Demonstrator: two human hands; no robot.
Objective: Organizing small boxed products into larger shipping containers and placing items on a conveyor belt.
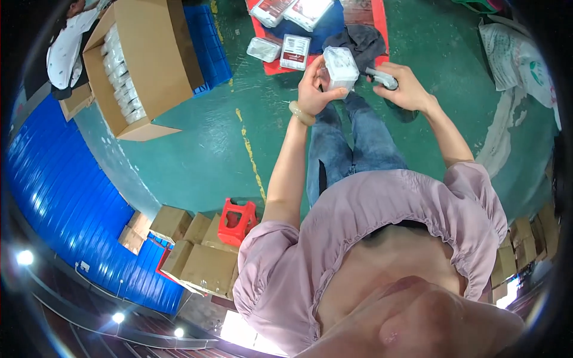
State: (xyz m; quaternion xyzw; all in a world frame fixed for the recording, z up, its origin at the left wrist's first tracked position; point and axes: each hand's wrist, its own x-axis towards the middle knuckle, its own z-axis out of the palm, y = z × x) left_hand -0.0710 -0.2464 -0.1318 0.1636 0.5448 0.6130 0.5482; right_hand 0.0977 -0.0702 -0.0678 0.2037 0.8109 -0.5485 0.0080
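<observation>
My left hand [314, 89] is closed round a clear plastic box [342, 67] with whitish contents, held up in front of my knees. To its right, my right hand [403, 86] grips a small grey-and-white hand tool [382, 79]. The tool's front end points toward the box, with a small gap between them; its exact kind is unclear. Just beyond both hands lies a crumpled dark cloth [365, 43] on a red table [382, 24]. A packed clear box with a printed label [295, 52] sits at that table's near edge, beside another clear box [264, 49].
More labelled packs [307, 12] lie on blue material at the far side. An open carton [152, 53] of white wrapped packs stands left, next to a blue pallet [206, 48]. Behind me at the left are a red stool [237, 221] and stacked cartons [206, 265]. White sacks [518, 62] lean at far right.
</observation>
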